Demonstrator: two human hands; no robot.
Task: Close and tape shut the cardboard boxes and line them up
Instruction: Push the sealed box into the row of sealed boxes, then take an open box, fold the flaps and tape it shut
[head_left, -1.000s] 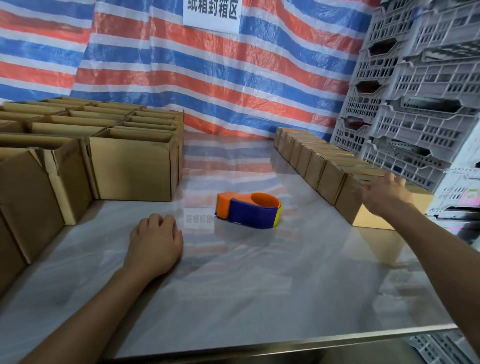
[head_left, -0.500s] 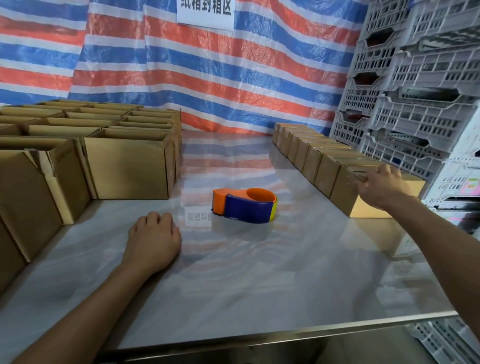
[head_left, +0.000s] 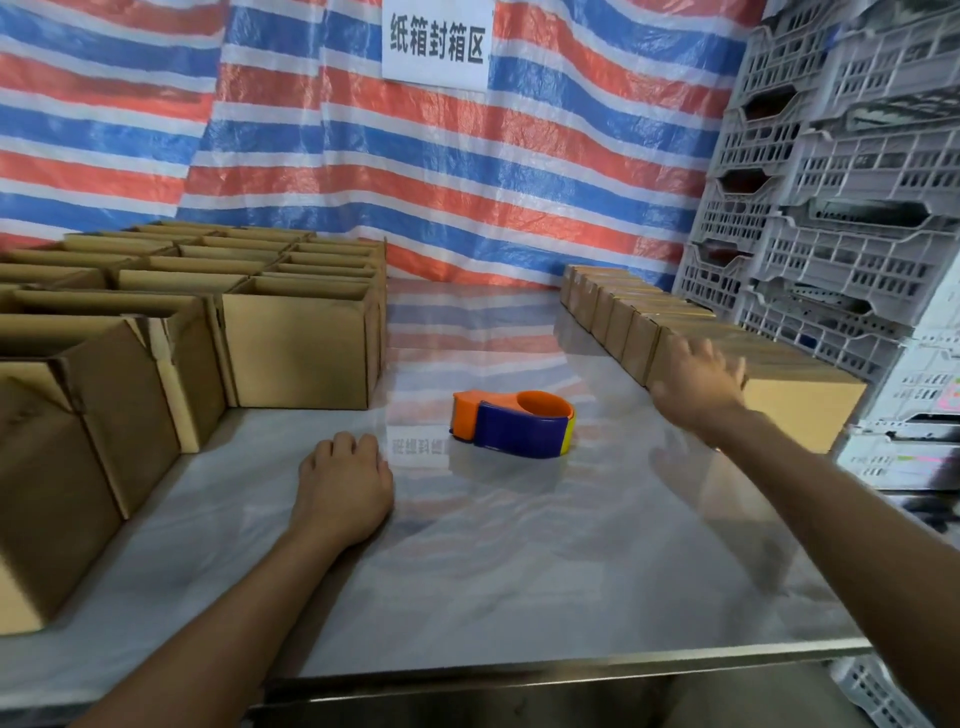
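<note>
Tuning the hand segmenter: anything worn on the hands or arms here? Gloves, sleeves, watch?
Nothing worn shows. The left hand and right hand are ungloved, and the forearms are bare to the frame edge: no sleeves, watch or bands. The right hand is blurred, so a thin ring cannot be ruled out.

Brown cardboard boxes (head_left: 296, 353), orange and dark blue tape dispenser (head_left: 514, 423) with yellow edge, red, blue and white striped tarp (head_left: 467, 171), light grey plastic crates (head_left: 852, 208), white sign (head_left: 437, 44) with grey characters

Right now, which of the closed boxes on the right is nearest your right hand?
The frontmost box, the one closest to me: the right hand overlaps its left corner, while the others stand farther back behind it.
</note>
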